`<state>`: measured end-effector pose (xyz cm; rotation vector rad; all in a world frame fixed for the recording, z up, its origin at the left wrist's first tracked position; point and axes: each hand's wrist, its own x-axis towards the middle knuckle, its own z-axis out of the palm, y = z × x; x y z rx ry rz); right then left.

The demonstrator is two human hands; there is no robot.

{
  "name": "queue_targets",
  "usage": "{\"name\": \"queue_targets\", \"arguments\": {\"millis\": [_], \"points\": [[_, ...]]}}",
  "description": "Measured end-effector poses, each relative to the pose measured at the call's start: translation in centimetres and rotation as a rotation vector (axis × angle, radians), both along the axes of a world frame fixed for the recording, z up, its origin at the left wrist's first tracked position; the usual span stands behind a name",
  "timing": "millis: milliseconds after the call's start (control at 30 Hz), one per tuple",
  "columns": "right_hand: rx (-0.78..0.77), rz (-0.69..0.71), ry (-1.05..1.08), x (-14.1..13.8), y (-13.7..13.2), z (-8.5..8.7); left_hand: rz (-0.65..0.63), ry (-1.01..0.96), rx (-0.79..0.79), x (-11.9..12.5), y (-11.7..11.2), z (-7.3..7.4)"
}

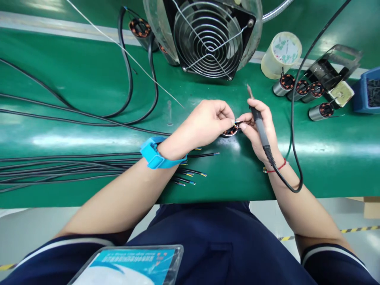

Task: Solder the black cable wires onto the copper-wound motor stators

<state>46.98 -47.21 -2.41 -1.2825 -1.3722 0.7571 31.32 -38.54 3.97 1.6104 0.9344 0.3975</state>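
- Head view: green work surface (326, 166) seen from above; both hands brought together near its middle.
- Motor stator (229, 133), copper-wound, found at the left fingertips, just below the fan; partly covered by the left hand (209, 120).
- Left thumb and forefinger closed together on fine wires (236, 124) at the stator's edge; exact contact too small to tell. A blue wristband (152, 152) is worn on that wrist.
- Soldering iron (261, 132) gripped in the right hand (270, 132), tip pointed away from the body, apart from the stator. Right thumb and a fingertip brought together beside the wires; what is pinched there cannot be told.
- Iron's black cord (293, 122) looped over the right forearm.
- Black cables (74, 168), ends stripped, laid in from the left, partly beneath the left forearm.
- Thin pale strand (170, 95) slanted down toward the left hand, its end apart from it.
- Caged fan (208, 47) placed beyond the hands; tape roll (280, 55) and further stators (302, 88) seen to the right.
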Motion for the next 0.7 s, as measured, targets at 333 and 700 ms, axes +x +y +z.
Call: {"name": "queue_targets", "arguments": {"millis": [333, 700], "points": [[-0.173, 0.247, 0.274, 1.0, -0.8, 2.1, -0.082, -0.089, 0.002, -1.1, 0.1, 0.9], [-0.209, 0.189, 0.023, -0.4, -1.6, 5.0, -0.16, -0.039, 0.0, -1.9, 0.1, 1.7]]}}
